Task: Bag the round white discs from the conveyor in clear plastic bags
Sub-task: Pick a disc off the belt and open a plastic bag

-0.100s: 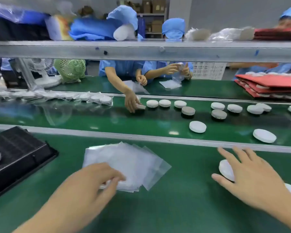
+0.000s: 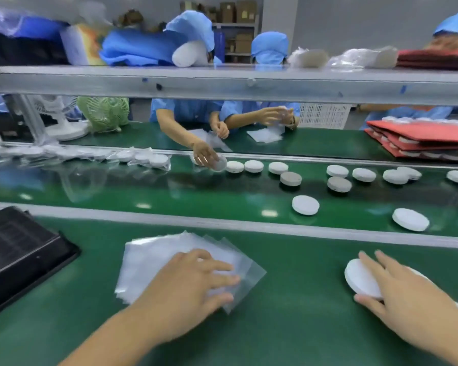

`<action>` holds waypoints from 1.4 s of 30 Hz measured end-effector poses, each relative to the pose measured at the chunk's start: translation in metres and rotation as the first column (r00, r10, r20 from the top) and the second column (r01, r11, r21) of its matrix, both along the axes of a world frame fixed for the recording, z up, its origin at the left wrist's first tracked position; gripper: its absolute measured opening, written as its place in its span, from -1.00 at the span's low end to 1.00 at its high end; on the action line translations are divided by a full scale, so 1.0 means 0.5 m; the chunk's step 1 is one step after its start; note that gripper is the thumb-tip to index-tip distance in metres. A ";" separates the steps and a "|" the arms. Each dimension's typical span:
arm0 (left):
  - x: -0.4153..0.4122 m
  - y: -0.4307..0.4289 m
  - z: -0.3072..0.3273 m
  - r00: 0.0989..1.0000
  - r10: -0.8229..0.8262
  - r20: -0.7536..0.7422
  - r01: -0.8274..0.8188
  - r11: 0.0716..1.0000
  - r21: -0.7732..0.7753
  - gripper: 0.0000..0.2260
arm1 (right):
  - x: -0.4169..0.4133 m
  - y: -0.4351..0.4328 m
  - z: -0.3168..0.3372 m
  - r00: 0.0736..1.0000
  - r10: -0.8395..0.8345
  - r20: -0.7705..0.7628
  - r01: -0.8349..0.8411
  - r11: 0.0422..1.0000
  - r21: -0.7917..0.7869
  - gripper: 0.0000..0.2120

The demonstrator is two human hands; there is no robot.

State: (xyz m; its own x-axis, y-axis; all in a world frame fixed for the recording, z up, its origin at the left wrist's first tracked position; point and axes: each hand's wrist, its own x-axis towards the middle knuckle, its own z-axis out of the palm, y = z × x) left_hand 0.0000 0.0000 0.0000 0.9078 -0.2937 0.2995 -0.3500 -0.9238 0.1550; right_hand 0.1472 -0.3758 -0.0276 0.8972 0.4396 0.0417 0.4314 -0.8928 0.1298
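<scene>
Bagging station seen from the head camera, with the green bench surface (image 2: 288, 328) in the foreground. The left hand (image 2: 191, 291) is laid flat on the fanned stack of clear plastic bags (image 2: 154, 262); its fingers are straight and slightly spread and press on the top bag, and the thumb is set at the stack's near corner. The right hand (image 2: 405, 299) is rested on a round white disc (image 2: 360, 278) lying on the bench, well apart from the bags; the fingers are extended over the disc's top and the thumb is placed against its near rim. Whether the disc is lifted off the surface cannot be told. Beyond a pale rail, the green conveyor belt (image 2: 196, 196) is shown carrying further discs: two white ones (image 2: 305, 205) (image 2: 410, 219) near the rail, two grey-topped ones (image 2: 290, 178) in mid-belt, and a row of white ones along the far edge. Discs already bagged (image 2: 148, 159) are gathered at the belt's far left. A black ribbed tray (image 2: 16, 249) is seen at the left of the bench. Across the belt, workers in blue smocks (image 2: 185, 112) are seated, and stacked red trays (image 2: 421, 138) are placed at the right
</scene>
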 end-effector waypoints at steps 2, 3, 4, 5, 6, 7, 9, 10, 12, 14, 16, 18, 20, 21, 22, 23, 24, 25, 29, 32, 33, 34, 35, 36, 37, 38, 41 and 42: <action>0.037 -0.054 -0.044 0.973 -0.040 -0.226 0.057 0.996 0.072 -0.62 | 0.006 -0.012 -0.008 0.999 0.046 -0.002 -0.046 0.999 0.008 -0.28; 0.060 -0.037 -0.050 0.978 -0.056 -0.203 0.062 0.998 0.024 -0.67 | 0.002 -0.006 -0.002 0.998 0.060 0.013 -0.060 0.998 0.029 -0.34; 0.074 -0.028 -0.070 0.985 -0.069 -0.161 0.076 0.996 0.037 -0.73 | 0.011 -0.004 0.000 0.994 0.098 0.050 -0.101 0.993 0.053 -0.43; 0.085 -0.012 -0.065 0.985 -0.044 -0.166 0.056 0.996 0.069 -0.76 | 0.018 0.000 0.011 0.989 0.117 0.093 -0.126 0.988 0.094 -0.60; 0.087 -0.011 -0.062 0.983 -0.027 -0.183 0.043 0.996 0.083 -0.75 | 0.024 0.000 0.012 0.979 0.112 0.168 -0.139 0.977 0.161 -0.78; 0.093 -0.011 -0.049 0.974 -0.059 -0.219 0.069 0.997 0.035 -0.73 | 0.026 0.001 0.015 0.965 0.114 0.237 -0.159 0.970 0.182 -0.85; 0.103 0.007 -0.024 0.975 -0.070 -0.210 0.077 0.997 0.023 -0.77 | 0.022 0.013 0.017 0.975 0.102 0.199 -0.146 0.965 0.218 -0.75; 0.103 0.010 -0.016 0.981 -0.064 -0.183 0.065 0.998 0.004 -0.80 | 0.021 0.019 0.019 0.985 0.092 0.148 -0.127 0.959 0.254 -0.69; 0.090 0.004 -0.030 0.976 -0.066 -0.206 0.042 0.992 -0.118 -0.84 | 0.016 0.029 0.018 0.991 0.116 0.074 -0.134 0.933 0.334 -0.68; 0.080 0.003 -0.077 0.975 -0.137 -0.175 0.105 0.977 -0.185 -0.82 | 0.003 0.047 0.021 0.987 0.158 0.030 -0.156 0.900 0.408 -0.69; 0.084 -0.004 -0.085 0.965 -0.103 -0.239 0.065 0.984 -0.164 -0.74 | -0.017 0.076 0.031 0.971 0.220 0.098 -0.240 0.859 0.451 -0.67; 0.086 -0.008 -0.072 0.988 0.015 -0.155 -0.028 0.996 -0.083 -0.82 | -0.038 0.111 0.041 0.928 0.318 0.192 -0.372 0.800 0.470 -0.67; 0.080 -0.016 -0.061 0.990 0.108 -0.092 -0.120 0.983 -0.137 -0.87 | -0.048 0.138 0.044 0.840 0.445 0.311 -0.542 0.716 0.441 -0.63; 0.077 -0.018 -0.066 0.989 0.132 -0.067 -0.143 0.968 -0.207 -0.85 | -0.049 0.150 0.043 0.779 0.496 0.383 -0.624 0.675 0.394 -0.61; 0.077 -0.021 -0.067 0.987 0.149 -0.053 -0.157 0.952 -0.262 -0.83 | -0.049 0.162 0.042 0.709 0.547 0.446 -0.698 0.635 0.332 -0.60; 0.075 -0.026 -0.064 0.983 0.171 -0.062 -0.182 0.934 -0.307 -0.83 | -0.049 0.173 0.040 0.637 0.593 0.493 -0.760 0.590 0.272 -0.59; 0.074 -0.032 -0.058 0.981 0.181 -0.076 -0.196 0.911 -0.362 -0.82 | -0.050 0.182 0.038 0.578 0.631 0.517 -0.804 0.549 0.229 -0.58; 0.071 -0.038 -0.056 0.979 0.186 -0.078 -0.202 0.884 -0.422 -0.80 | -0.051 0.190 0.035 0.540 0.658 0.525 -0.831 0.517 0.206 -0.57; 0.052 -0.058 -0.036 0.980 0.148 -0.135 -0.200 0.756 -0.624 -0.79 | -0.049 0.206 0.027 0.542 0.654 0.528 -0.840 0.442 0.315 -0.78; 0.036 -0.068 -0.028 0.975 -0.038 -0.221 -0.148 0.630 -0.762 -0.75 | -0.065 0.228 0.020 0.676 0.524 0.518 -0.720 0.321 0.615 -0.83; 0.030 -0.071 -0.029 0.967 -0.092 -0.239 -0.140 0.590 -0.795 -0.67 | -0.074 0.238 0.018 0.747 0.485 0.454 -0.618 0.256 0.744 -0.82; 0.028 -0.077 -0.034 0.973 -0.097 -0.211 -0.118 0.578 -0.808 -0.63 | -0.082 0.249 0.016 0.807 0.477 0.348 -0.482 0.192 0.855 -0.81; 0.030 -0.090 -0.041 0.988 -0.029 -0.151 -0.106 0.586 -0.803 -0.65 | -0.087 0.258 0.018 0.836 0.508 0.210 -0.331 0.161 0.930 -0.80; 0.038 -0.102 -0.052 0.994 0.072 -0.076 -0.105 0.599 -0.794 -0.72 | -0.088 0.267 0.021 0.821 0.568 0.060 -0.193 0.176 0.965 -0.80; 0.049 -0.118 -0.060 0.978 0.209 -0.013 -0.134 0.577 -0.806 -0.80 | -0.085 0.275 0.028 0.770 0.635 -0.060 -0.111 0.226 0.968 -0.76; 0.061 -0.125 -0.063 0.940 0.338 0.031 -0.174 0.557 -0.812 -0.81 | -0.075 0.280 0.034 0.722 0.680 -0.130 -0.089 0.278 0.956 -0.69; 0.093 -0.144 -0.074 0.920 0.380 0.096 -0.101 0.467 -0.878 -0.69 | -0.016 0.303 0.052 0.753 0.620 -0.222 -0.107 0.447 0.888 -0.65; 0.102 -0.135 -0.065 0.915 0.362 0.176 -0.052 0.538 -0.841 -0.71 | 0.008 0.316 0.064 0.784 0.572 -0.242 -0.100 0.500 0.860 -0.68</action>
State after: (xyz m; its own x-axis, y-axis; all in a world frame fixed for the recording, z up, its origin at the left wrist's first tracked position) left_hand 0.0510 -0.0676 -0.0326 0.7266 0.3987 0.5596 -0.3345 -0.5062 0.7949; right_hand 0.1513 -0.2180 0.0042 0.6848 0.7061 0.1801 0.5066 -0.2835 -0.8143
